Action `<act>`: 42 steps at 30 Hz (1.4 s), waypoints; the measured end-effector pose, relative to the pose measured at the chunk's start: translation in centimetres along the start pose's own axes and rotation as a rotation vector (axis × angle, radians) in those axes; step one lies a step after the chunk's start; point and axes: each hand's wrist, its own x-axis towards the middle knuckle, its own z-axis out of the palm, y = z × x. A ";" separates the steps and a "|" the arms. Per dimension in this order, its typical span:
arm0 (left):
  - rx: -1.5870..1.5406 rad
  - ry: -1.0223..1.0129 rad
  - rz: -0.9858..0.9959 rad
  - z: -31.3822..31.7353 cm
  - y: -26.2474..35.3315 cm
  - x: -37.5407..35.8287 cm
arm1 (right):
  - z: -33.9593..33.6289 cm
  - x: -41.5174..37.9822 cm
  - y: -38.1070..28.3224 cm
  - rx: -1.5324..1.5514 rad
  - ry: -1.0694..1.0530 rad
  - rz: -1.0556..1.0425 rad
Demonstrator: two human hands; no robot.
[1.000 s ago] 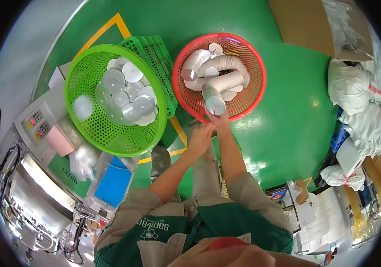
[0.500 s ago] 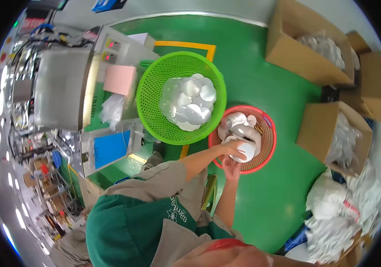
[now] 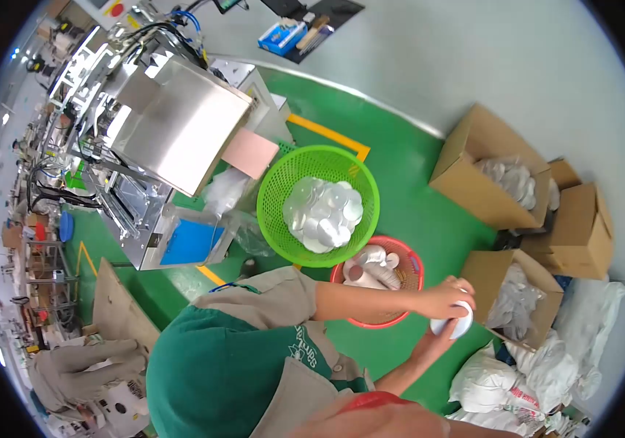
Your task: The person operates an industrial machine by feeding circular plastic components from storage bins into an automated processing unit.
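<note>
My left hand is curled over the upper side of some round white discs, which look like a short stack. From below, my right hand grips the same discs, its fingers partly hidden behind them. Both hands are out to the right of the red basket, which holds more round white discs and stacks of them. Beside it stands a larger green basket with a clear plastic bag of shiny round discs in it.
A metal machine stands at the left, with a pink block and a blue panel near it. Cardboard boxes with plastic-wrapped contents and white sacks line the right. Another person's grey clothing shows at lower left.
Both hands have moved from over the red basket to its right, carrying the white discs out. The view has turned and shifted, so the baskets appear lower.
</note>
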 end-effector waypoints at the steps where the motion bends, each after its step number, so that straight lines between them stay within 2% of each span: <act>1: -0.042 -0.001 0.037 -0.8 3.2 0.8 | 0.8 -0.2 -2.6 0.080 0.014 -0.058; 2: -0.006 -0.030 0.091 -1.9 6.1 0.9 | 1.3 -0.6 -4.6 0.147 -0.022 -0.095; 3: -0.072 0.026 0.172 -3.3 8.5 0.4 | 1.5 -1.1 -6.2 0.143 -0.091 -0.153; 4: -0.141 0.077 0.247 -4.7 10.5 -0.6 | 1.2 -2.0 -6.8 0.224 -0.105 -0.113; 5: -0.255 0.059 0.191 -6.4 11.4 -1.7 | 1.2 -3.1 -6.9 0.302 -0.113 -0.064; 6: -0.493 0.029 -0.025 -8.6 12.8 -4.0 | 2.4 -5.0 -7.2 0.350 -0.096 0.010; 7: -0.620 0.025 -0.066 -9.7 10.7 -5.8 | 3.8 -6.7 -7.0 0.347 -0.213 0.016; 8: -0.739 -0.014 -0.222 -11.5 10.0 -9.3 | 5.8 -8.8 -6.6 0.338 -0.148 0.112; 9: -0.948 -0.110 -0.283 -12.9 9.5 -13.2 | 7.4 -10.5 -5.6 0.275 -0.317 0.092; 10: -1.144 -0.223 -0.413 -14.8 9.6 -17.3 | 10.2 -12.6 -5.2 0.195 -0.354 0.181; 11: -1.283 -0.180 -0.470 -15.5 7.8 -21.6 | 12.2 -13.7 -2.4 0.197 -0.429 0.218; 12: -1.481 -0.106 -0.535 -16.6 7.9 -26.2 | 14.9 -15.9 -1.7 -0.009 -0.479 0.295; 13: -1.493 -0.024 -0.442 -17.6 8.2 -29.9 | 17.5 -18.1 -0.1 -0.071 -0.530 0.366; 14: -1.514 0.125 -0.473 -19.2 8.1 -34.0 | 20.0 -20.6 1.1 -0.097 -0.632 0.448; 15: -1.551 0.203 -0.450 -20.4 8.3 -37.9 | 21.6 -22.0 4.6 -0.227 -0.747 0.345; 16: -1.623 0.347 -0.374 -21.2 8.6 -41.6 | 24.0 -24.2 6.5 -0.275 -0.832 0.373; 17: -1.578 0.409 -0.308 -22.3 8.6 -45.1 | 26.0 -26.2 8.7 -0.304 -0.954 0.322; 18: -1.531 0.477 -0.256 -23.4 8.8 -48.9 | 28.8 -28.2 8.9 -0.562 -1.110 0.123; 20: -1.466 0.662 -0.268 -25.5 9.4 -55.5 | 33.4 -33.3 10.6 -0.538 -1.172 0.231; 21: -1.450 0.741 -0.235 -26.2 9.3 -58.6 | 35.2 -35.6 11.9 -0.507 -1.233 0.202; 22: -1.431 0.880 -0.220 -26.8 9.1 -61.2 | 37.0 -37.1 14.6 -0.635 -1.245 0.063; 24: -1.326 1.141 -0.297 -28.5 10.4 -66.2 | 40.4 -41.6 15.7 -0.744 -1.305 -0.170; 25: -1.382 1.238 -0.228 -28.6 7.5 -69.1 | 42.1 -43.5 15.9 -0.690 -1.372 0.021; 26: -1.358 1.348 -0.185 -29.2 8.0 -70.9 | 43.7 -45.4 15.9 -0.630 -1.428 0.215; 27: -1.292 1.463 -0.190 -29.5 9.1 -72.2 | 44.8 -47.2 16.2 -0.603 -1.433 0.244; 29: -1.251 1.577 -0.159 -30.4 10.2 -74.1 | 46.7 -49.3 17.1 -0.592 -1.439 0.437; 32: -1.361 1.533 0.029 -31.6 11.4 -76.9 | 48.6 -50.3 19.3 -0.449 -1.371 0.765; 33: -1.285 1.602 -0.050 -32.1 12.0 -77.3 | 49.0 -50.7 19.8 -0.307 -1.349 0.843; 36: -1.158 1.602 -0.111 -33.4 11.9 -78.4 | 50.7 -50.6 19.6 -0.299 -1.330 0.853; 38: -1.215 1.688 -0.035 -34.3 11.2 -78.2 | 51.9 -50.4 19.2 -0.241 -1.336 0.876; 40: -1.347 1.743 0.001 -35.0 9.3 -78.6 | 52.9 -49.5 19.5 -0.142 -1.330 1.001; 42: -1.363 1.771 0.024 -36.3 10.8 -78.0 | 53.9 -48.8 19.2 -0.108 -1.254 1.071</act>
